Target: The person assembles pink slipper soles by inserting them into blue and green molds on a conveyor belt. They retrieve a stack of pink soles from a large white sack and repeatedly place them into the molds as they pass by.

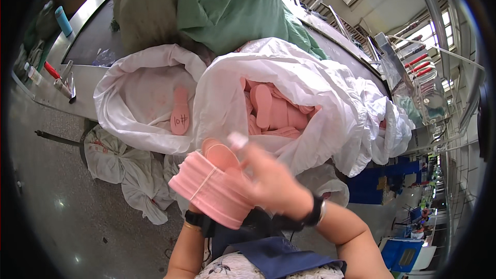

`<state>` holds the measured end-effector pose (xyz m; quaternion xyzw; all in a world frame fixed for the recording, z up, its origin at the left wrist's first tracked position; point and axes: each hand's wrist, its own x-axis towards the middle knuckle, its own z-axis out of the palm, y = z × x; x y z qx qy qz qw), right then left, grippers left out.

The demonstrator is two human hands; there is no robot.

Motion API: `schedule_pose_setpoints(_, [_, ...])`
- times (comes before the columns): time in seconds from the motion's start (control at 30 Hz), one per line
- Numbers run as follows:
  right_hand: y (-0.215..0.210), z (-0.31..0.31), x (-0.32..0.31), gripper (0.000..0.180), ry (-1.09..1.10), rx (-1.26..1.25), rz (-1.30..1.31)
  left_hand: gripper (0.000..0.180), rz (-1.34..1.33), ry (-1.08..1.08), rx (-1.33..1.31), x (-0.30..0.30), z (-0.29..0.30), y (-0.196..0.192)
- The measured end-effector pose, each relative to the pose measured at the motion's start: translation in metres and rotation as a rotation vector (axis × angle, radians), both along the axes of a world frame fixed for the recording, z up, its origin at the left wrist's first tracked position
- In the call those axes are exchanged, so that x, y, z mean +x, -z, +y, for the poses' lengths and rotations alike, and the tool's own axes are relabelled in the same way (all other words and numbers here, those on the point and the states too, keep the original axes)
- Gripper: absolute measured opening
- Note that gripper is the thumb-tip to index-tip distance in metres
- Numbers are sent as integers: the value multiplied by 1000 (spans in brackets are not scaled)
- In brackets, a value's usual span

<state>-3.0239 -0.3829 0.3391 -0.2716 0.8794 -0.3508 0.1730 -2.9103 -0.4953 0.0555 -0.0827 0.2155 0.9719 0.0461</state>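
A thick bundle of pink insoles, tied round with a thin pale band, is held up in front of me. My left forearm comes up beneath it; the bundle covers the hand that supports it. One or two insoles lean out at the bundle's top. Against its right end is my right hand, its fingers smeared by motion. Something small and white shows at a fingertip; whether it is worn or held cannot be made out.
Behind the bundle, a white sack gapes over piled pink insoles. Left of it, another white sack contains a single marked insole. Large green sacks stand behind. Tools with red handles lie at the left table edge.
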Motion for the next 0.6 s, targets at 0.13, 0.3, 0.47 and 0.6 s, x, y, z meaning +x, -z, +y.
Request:
schedule_pose_setpoints(0.13, [107, 61, -126, 52, 436, 259, 88, 73, -101, -22, 25, 21, -19, -13])
schedule_pose_setpoints(0.3, [217, 126, -184, 50, 228, 694, 37, 72, -154, -11, 58, 28, -31, -16])
schedule_pose_setpoints(0.47, [206, 83, -175, 58, 951, 61, -598, 71, -191, -27, 64, 33, -44, -11])
schedule_pose_setpoints(0.6, [209, 70, -175, 65, 1116, -58, -684, 70, -198, 1, 71, 29, -47, -11])
